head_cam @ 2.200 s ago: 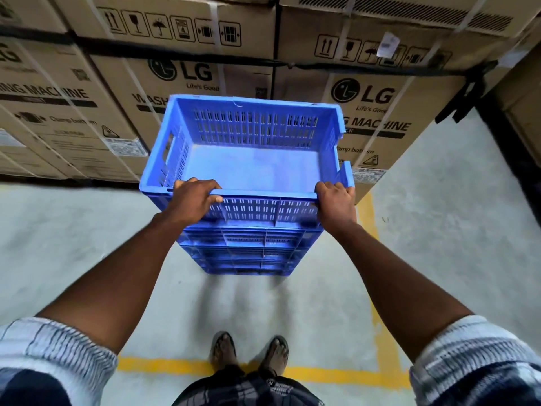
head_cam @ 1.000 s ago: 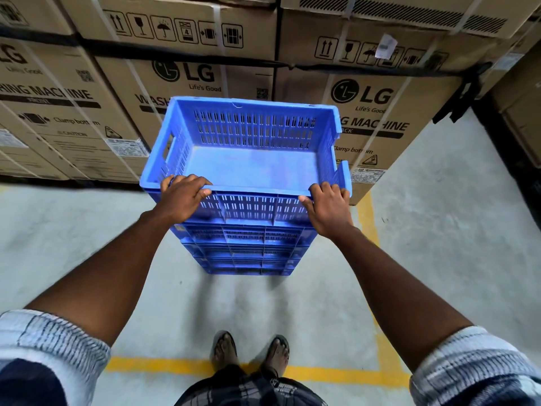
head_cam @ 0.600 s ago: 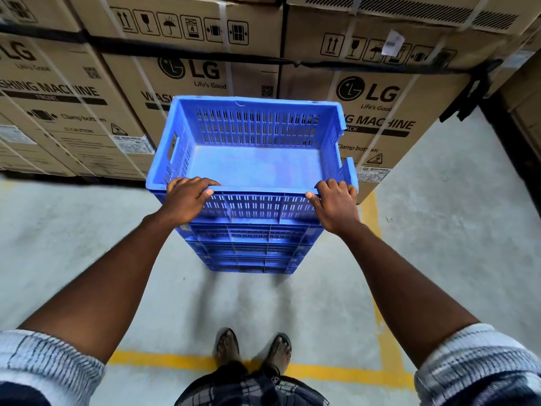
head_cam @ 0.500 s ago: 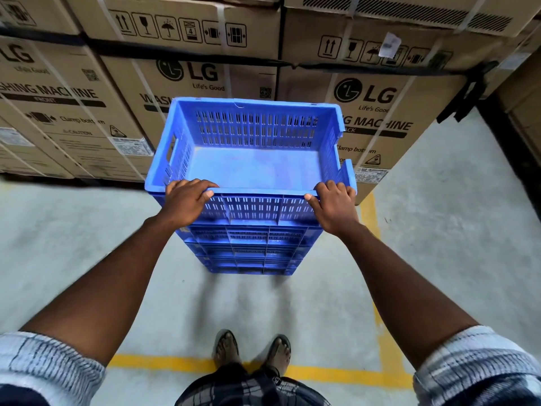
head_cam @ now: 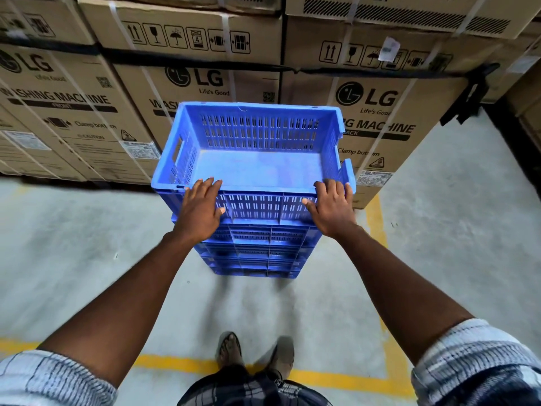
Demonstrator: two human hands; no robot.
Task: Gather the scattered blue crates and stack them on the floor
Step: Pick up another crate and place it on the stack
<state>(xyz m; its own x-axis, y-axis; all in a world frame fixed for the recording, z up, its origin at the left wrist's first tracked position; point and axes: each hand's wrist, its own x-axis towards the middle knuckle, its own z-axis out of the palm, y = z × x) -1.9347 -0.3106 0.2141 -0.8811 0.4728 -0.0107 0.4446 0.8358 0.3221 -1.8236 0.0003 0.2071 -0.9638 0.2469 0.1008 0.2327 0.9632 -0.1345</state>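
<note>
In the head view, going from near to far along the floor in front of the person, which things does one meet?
sandalled feet → concrete floor → stack of blue crates → LG cardboard boxes

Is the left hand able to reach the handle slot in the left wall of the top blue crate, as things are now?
Probably yes. The left hand rests open on the near rim of the top blue crate, close to the handle slot; the crate holds nothing, and nothing stands against that wall.
</note>
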